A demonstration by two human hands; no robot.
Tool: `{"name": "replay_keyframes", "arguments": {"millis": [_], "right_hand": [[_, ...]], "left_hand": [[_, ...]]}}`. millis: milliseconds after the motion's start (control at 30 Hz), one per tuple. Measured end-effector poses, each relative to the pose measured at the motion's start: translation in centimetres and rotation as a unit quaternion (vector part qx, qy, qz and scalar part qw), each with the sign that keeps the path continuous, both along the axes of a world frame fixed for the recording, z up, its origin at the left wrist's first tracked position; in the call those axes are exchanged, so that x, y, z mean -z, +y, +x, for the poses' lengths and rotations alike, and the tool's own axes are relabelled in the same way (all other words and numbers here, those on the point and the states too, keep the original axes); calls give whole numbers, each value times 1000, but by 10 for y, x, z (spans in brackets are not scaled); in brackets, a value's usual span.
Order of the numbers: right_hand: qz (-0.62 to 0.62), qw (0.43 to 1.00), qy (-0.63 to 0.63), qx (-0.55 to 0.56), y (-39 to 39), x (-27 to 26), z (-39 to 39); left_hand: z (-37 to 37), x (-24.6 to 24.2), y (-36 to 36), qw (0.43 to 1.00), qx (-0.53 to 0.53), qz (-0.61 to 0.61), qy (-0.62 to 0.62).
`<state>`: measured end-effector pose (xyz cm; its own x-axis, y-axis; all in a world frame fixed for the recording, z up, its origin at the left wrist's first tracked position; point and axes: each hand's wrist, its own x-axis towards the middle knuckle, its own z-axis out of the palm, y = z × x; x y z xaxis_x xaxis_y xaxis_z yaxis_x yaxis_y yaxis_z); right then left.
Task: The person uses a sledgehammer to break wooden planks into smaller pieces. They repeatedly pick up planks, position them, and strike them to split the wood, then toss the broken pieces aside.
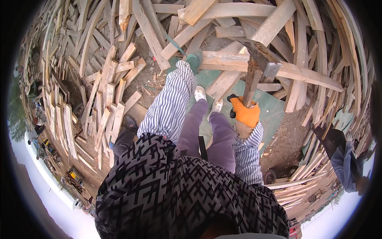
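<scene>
My right hand, in an orange work glove with dark fingertips, grips the wooden handle of a hammer. The raised hammer's rusty metal head has a square striking face on one side and tapers on the other. It covers part of a long squared wooden beam lying beyond. At that beam's left end is my left hand, in a green ribbed knit glove, holding it; the fingertips are partly hidden. Under the beam, a shorter plank slants towards my shoes.
A green sheet covers the ground around my feet. Loose timber is heaped ahead and on both sides, with cut pieces stacked at left. A person's dark shoe is close at my left. Another person is at far right.
</scene>
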<state>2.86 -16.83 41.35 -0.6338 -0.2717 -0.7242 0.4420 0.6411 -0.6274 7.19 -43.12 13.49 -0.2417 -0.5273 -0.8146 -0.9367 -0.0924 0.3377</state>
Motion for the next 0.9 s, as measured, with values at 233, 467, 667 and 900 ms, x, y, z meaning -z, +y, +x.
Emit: {"name": "replay_keyframes", "arguments": {"millis": [233,467,667,900], "right_hand": [[2,989,137,-58,11,30,-10],[128,991,-23,-30,35,24,-11],[-173,971,162,41,40,4,-10],[123,991,-53,8,24,69,-33]], "left_hand": [[4,25,0,979,202,-21,-32],[5,12,-3,1000,-5,11,-13],[3,-6,-2,998,-51,13,-20],[-2,-6,-11,999,-40,-11,-7]]}}
